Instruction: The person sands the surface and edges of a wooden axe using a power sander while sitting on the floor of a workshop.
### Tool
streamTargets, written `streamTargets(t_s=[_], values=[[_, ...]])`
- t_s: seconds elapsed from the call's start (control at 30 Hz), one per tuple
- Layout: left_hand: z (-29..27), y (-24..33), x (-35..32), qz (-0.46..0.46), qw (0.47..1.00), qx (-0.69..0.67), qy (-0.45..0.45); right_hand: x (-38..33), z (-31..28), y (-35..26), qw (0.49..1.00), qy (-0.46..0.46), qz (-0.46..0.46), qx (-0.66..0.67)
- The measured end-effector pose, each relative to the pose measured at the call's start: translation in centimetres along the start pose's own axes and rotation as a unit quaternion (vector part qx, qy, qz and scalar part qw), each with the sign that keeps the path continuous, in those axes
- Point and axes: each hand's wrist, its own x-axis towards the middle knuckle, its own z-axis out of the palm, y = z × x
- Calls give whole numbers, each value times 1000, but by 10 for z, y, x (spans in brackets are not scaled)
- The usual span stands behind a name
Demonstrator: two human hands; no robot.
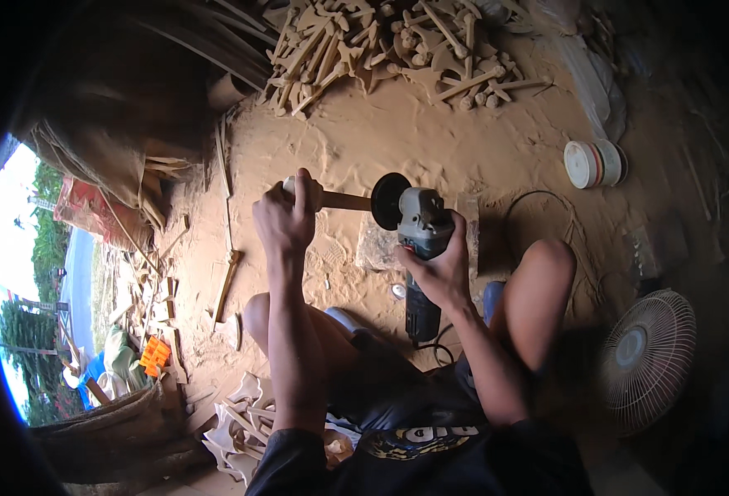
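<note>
In my left hand (284,219) is a turned wooden piece, its fingers wrapped round the pale end. The piece's brown shaft (346,201) points right and meets the edge of a dark round disc (390,201); whether they touch I cannot tell. That disc sits on the head of an angle grinder (427,240). My right hand (443,271) grips the grinder's body, whose black rear end points down toward my lap. Behind the grinder, low on the sandy ground, stands a worn block (377,248).
A heap of shaped wooden pieces (323,54) lies at the far side, and a smaller pile (244,426) beside me at lower left. A caged fan (650,364) stands at right, near a white tub (581,164). A dark cord (509,207) loops across the dusty floor.
</note>
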Motion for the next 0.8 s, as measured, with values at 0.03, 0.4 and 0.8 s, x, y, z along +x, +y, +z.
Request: streamTargets(t_s=[0.03,0.4,0.8], values=[[-6,-22,6,-45,995,-91,20,1,-4,-19,999,-20,0,46],[-67,-51,-7,-230,661,-713,34,16,-162,-70,943,-56,-36,325],[-2,-4,-50,-52,611,-711,-344,34,-174,-67,873,-30,6,487]])
